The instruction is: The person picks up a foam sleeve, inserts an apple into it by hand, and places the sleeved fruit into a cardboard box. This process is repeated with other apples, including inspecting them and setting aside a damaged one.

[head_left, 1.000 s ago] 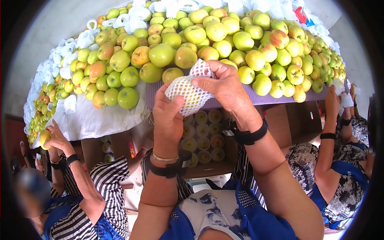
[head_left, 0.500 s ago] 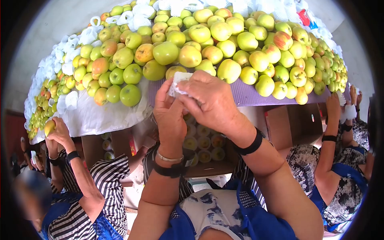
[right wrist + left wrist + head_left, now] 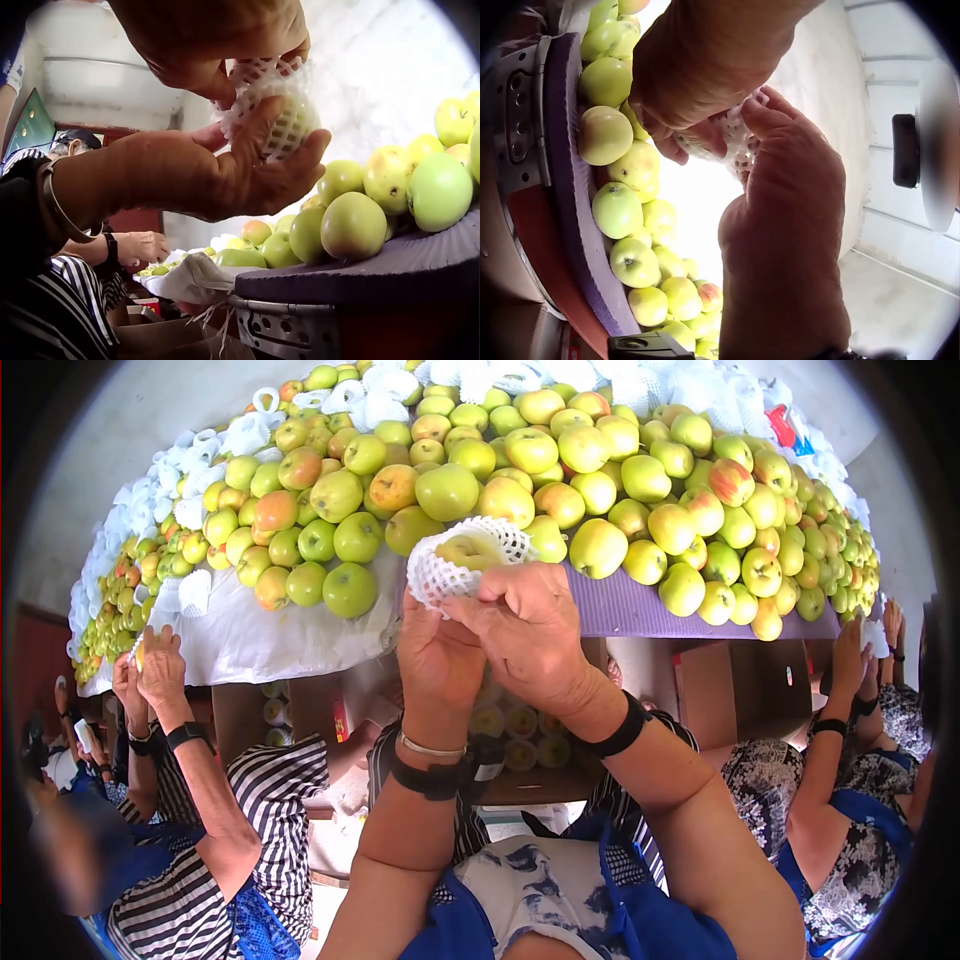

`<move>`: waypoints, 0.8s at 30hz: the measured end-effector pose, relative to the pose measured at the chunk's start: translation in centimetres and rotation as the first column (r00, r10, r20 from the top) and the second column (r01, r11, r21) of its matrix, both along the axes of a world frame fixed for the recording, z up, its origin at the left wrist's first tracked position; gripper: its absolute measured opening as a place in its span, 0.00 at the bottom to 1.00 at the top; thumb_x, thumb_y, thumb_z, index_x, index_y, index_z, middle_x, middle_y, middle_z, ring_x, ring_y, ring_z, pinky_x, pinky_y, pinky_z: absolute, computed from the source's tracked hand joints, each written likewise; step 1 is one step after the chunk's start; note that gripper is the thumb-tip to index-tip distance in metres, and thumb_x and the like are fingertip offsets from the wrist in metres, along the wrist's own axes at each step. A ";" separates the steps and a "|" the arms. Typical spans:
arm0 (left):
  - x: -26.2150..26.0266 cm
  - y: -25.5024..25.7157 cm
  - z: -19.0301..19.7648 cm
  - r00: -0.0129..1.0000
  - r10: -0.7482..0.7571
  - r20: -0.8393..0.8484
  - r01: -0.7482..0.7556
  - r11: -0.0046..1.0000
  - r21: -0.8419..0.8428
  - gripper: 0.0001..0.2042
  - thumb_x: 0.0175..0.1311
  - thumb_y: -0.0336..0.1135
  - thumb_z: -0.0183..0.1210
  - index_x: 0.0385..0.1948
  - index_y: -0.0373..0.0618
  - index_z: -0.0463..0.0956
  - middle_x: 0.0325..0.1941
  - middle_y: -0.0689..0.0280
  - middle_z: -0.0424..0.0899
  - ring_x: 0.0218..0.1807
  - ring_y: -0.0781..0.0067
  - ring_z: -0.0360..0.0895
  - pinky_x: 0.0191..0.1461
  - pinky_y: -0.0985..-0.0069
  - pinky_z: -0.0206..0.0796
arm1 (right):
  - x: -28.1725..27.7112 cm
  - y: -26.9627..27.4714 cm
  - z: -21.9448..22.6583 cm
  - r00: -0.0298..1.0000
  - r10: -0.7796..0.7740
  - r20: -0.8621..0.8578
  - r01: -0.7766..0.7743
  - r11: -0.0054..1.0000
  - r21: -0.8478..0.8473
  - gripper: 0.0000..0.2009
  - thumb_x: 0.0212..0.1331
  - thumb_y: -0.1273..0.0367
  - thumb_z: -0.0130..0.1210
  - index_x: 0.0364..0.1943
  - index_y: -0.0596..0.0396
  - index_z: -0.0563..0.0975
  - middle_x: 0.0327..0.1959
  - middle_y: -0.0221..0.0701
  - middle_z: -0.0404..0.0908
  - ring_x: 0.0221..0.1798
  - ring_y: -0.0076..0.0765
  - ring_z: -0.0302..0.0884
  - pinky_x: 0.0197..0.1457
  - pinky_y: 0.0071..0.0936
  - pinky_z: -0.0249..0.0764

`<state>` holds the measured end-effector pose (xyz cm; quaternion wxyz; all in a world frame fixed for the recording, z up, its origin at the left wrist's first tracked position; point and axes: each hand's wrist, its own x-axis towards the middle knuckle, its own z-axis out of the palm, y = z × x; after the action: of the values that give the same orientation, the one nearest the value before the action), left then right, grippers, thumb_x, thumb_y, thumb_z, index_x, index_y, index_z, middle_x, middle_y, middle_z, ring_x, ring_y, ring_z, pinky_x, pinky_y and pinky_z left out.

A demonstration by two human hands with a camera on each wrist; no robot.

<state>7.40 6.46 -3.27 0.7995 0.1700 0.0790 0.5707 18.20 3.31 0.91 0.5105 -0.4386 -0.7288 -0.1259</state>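
A yellow-green apple [image 3: 470,550] sits inside a white foam net [image 3: 428,572], its bare top showing through the net's open end. My left hand [image 3: 442,660] grips the netted apple from below, thumb and fingers around its side in the right wrist view. With finger and thumb, my right hand [image 3: 535,625] pinches the near edge of the net. In the right wrist view the net's mesh [image 3: 281,131] is stretched round the apple between both hands. Much of the apple is hidden by the hands in the left wrist view.
Loose apples [image 3: 600,545] are heaped behind my hands on a purple padded edge [image 3: 660,608] and white cloth [image 3: 270,630]. White foam nets [image 3: 380,400] lie along the heap's back. Below is a carton with packed apples [image 3: 520,755]; another carton [image 3: 745,695] stands right. Other people sit on both sides.
The foam net and apple have been turned, so the net's open end and the apple's top now face up. My right hand shifted from the net's narrow end to its near edge.
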 end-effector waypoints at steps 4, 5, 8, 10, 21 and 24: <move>-0.2 0.0 0.2 0.993 -0.067 0.100 0.066 0.998 0.007 0.26 0.59 0.33 0.47 0.60 0.40 0.55 0.60 0.56 0.66 0.60 0.58 0.66 0.65 0.60 0.58 | 0.1 -0.2 0.0 1.000 -0.001 -0.013 0.001 1.000 0.010 0.10 0.34 0.74 0.64 0.27 0.50 0.82 0.27 0.23 0.68 0.31 0.29 0.66 0.33 0.26 0.59; -0.2 0.0 0.3 0.989 -0.089 0.118 0.085 0.996 0.035 0.26 0.58 0.34 0.48 0.61 0.40 0.55 0.60 0.56 0.66 0.61 0.57 0.65 0.65 0.60 0.57 | 0.1 -0.1 0.0 1.000 0.007 -0.027 -0.007 1.000 0.010 0.10 0.33 0.74 0.64 0.27 0.50 0.82 0.26 0.23 0.68 0.31 0.29 0.65 0.33 0.26 0.59; -0.1 -0.2 1.0 1.000 -0.030 0.000 0.030 0.999 0.032 0.33 0.52 0.37 0.52 0.62 0.36 0.52 0.64 0.54 0.61 0.65 0.54 0.59 0.70 0.59 0.47 | 0.1 0.0 -0.1 0.997 0.037 -0.063 -0.037 0.999 0.015 0.11 0.33 0.74 0.64 0.27 0.50 0.81 0.27 0.24 0.68 0.30 0.30 0.66 0.33 0.27 0.59; -0.3 -0.1 1.0 0.987 -0.110 0.117 0.101 0.992 0.081 0.33 0.52 0.36 0.52 0.62 0.36 0.53 0.64 0.54 0.61 0.65 0.55 0.58 0.70 0.59 0.46 | 0.3 0.2 -0.1 0.995 0.067 -0.079 -0.065 0.998 0.027 0.11 0.34 0.73 0.63 0.28 0.50 0.80 0.28 0.25 0.69 0.31 0.33 0.67 0.33 0.30 0.59; -0.3 0.2 1.3 0.997 -0.052 0.061 0.052 0.999 -0.003 0.25 0.65 0.41 0.48 0.60 0.39 0.55 0.61 0.58 0.66 0.62 0.59 0.63 0.66 0.60 0.53 | 0.9 -0.4 0.0 0.949 0.193 -0.251 -0.225 0.968 -0.109 0.10 0.37 0.74 0.64 0.27 0.53 0.78 0.32 0.30 0.72 0.36 0.37 0.70 0.38 0.31 0.65; 0.0 0.1 1.5 1.000 0.019 0.018 -0.019 0.999 0.049 0.26 0.62 0.36 0.52 0.60 0.41 0.55 0.61 0.58 0.65 0.63 0.59 0.63 0.65 0.60 0.56 | 1.6 -0.4 1.2 0.923 0.030 -0.382 -0.075 0.992 -0.102 0.12 0.38 0.74 0.64 0.31 0.53 0.76 0.35 0.34 0.72 0.40 0.41 0.70 0.42 0.32 0.67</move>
<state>7.40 6.60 -1.74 0.7903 0.1835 0.0594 0.5816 19.83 2.92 2.08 0.6193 -0.4634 -0.6335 0.0171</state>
